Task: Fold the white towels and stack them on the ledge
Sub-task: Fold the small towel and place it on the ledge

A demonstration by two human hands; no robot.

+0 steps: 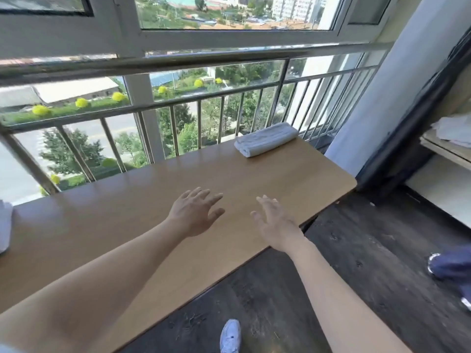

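- Dark plank floor (344,263) along the bottom, a white shoe (230,336) at bottom centre.
- Wooden ledge (127,225) slanting from lower left to centre right.
- Left hand (193,215) and right hand (274,220) mid-frame over the ledge, fingers spread, holding nothing.
- Folded white towel (265,139) at the ledge's far end, upper right of centre, long axis lower left to upper right.
- Metal railing (178,98) and window behind.

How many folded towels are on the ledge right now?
1: a folded white towel at the ledge's far right end, by the railing. White cloth at the left edge is cut off; I cannot tell what it is.
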